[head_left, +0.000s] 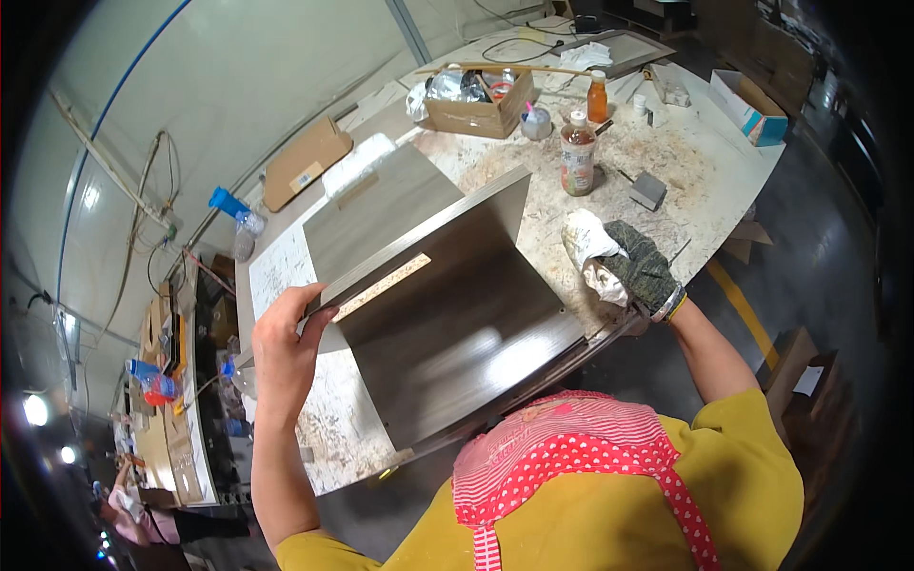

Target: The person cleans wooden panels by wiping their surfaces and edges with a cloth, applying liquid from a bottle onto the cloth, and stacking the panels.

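My bare left hand (286, 333) grips the left end of a grey wood-grain panel (497, 221) that stands tilted on its edge, thumb and fingers pinched round it. A pale chipboard strip (386, 287) shows on that panel's inner face. In front of it lies a dark, glossy panel (457, 347) by the table's near edge; whether the two are joined, I cannot tell. My right hand (644, 268), in a dark knitted glove, is closed on a crumpled white rag (590, 249), just right of the glossy panel. Behind the upright panel, another grey panel (381, 205) lies flat.
On the stained white table (690, 181) stand a labelled drink bottle (578, 157), an orange bottle (597, 98) and an open cardboard box (476, 114) of supplies. A small grey block (648, 190) lies near my right hand. A person (133, 504) is at far left.
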A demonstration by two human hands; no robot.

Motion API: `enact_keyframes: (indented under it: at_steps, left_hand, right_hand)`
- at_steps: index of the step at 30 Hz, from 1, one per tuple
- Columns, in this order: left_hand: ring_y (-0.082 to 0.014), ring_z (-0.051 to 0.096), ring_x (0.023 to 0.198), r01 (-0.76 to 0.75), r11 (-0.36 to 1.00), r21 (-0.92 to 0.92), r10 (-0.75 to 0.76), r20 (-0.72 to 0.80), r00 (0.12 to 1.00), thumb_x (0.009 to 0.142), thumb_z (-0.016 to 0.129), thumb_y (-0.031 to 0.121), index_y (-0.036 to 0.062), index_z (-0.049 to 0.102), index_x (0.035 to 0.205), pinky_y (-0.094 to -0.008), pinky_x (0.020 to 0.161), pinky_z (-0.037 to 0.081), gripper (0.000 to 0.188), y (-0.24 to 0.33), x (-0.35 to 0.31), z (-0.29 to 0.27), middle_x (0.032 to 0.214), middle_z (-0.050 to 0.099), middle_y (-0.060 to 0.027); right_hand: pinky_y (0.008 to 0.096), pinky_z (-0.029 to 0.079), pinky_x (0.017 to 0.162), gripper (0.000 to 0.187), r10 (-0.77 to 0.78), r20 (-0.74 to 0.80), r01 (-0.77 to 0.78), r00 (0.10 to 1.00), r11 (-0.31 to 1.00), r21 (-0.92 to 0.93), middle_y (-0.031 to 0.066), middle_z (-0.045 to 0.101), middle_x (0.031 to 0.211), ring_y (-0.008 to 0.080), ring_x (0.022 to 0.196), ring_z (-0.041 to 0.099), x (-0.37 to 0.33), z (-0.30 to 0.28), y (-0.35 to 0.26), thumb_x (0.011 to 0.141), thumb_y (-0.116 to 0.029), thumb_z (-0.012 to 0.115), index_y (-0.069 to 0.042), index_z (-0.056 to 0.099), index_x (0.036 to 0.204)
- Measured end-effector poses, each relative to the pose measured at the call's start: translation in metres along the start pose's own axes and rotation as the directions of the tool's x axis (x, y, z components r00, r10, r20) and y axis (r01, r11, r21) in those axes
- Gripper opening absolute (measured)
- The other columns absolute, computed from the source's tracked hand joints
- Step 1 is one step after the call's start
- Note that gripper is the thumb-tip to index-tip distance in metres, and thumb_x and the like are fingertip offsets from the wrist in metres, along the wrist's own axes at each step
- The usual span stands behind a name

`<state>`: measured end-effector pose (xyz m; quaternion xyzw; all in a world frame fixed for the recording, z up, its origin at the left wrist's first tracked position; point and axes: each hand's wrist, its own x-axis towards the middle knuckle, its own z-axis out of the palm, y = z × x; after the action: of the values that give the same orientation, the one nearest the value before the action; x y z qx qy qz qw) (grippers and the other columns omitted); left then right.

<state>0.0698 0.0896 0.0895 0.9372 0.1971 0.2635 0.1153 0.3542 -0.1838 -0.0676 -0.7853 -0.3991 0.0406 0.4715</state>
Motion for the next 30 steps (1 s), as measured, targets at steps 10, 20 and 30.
enact_keyframes:
  at_steps: [10, 20, 30]
  left_hand:
    - [-0.0247, 0.056, 0.072, -0.115, 0.923, 0.367, 0.196, -0.194, 0.961, 0.066, 0.073, 0.032, 0.0064, 0.059, 0.083, -0.0346, 0.065, 0.041, 0.034, -0.036, 0.007, 0.007, 0.076, 0.059, -0.0063]
    - [-0.0202, 0.057, 0.076, -0.154, 0.899, 0.409, 0.275, -0.256, 0.927, 0.066, 0.071, 0.024, 0.0073, 0.056, 0.097, -0.0339, 0.067, 0.041, 0.039, -0.027, -0.01, 0.028, 0.083, 0.058, -0.0037]
    - [-0.0245, 0.057, 0.092, 0.0, 0.974, 0.225, 0.101, -0.438, 0.893, 0.059, 0.078, 0.031, 0.0071, 0.05, 0.119, -0.0348, 0.078, 0.043, 0.07, -0.084, -0.023, -0.02, 0.103, 0.058, -0.0091]
  right_hand:
    - [0.0315, 0.044, 0.085, 0.032, -0.057, -0.368, 0.194, 0.928, 0.917, 0.348, 0.0119, 0.061, 0.104, 0.0197, 0.095, 0.058, 0.071, -0.02, -0.044, 0.083, -0.014, 0.06, -0.002, 0.055, 0.112]
    - [0.0294, 0.049, 0.068, 0.047, -0.166, 0.117, 0.048, 0.979, 0.747, 0.663, 0.0131, 0.061, 0.105, 0.0226, 0.081, 0.061, 0.09, 0.016, -0.103, 0.082, -0.019, 0.061, 0.0, 0.047, 0.122]
    - [0.027, 0.05, 0.062, 0.046, -0.06, -0.001, 0.045, 0.998, 0.739, 0.672, 0.0131, 0.06, 0.107, 0.0241, 0.075, 0.062, 0.081, 0.005, -0.064, 0.082, -0.016, 0.06, -0.001, 0.046, 0.123]
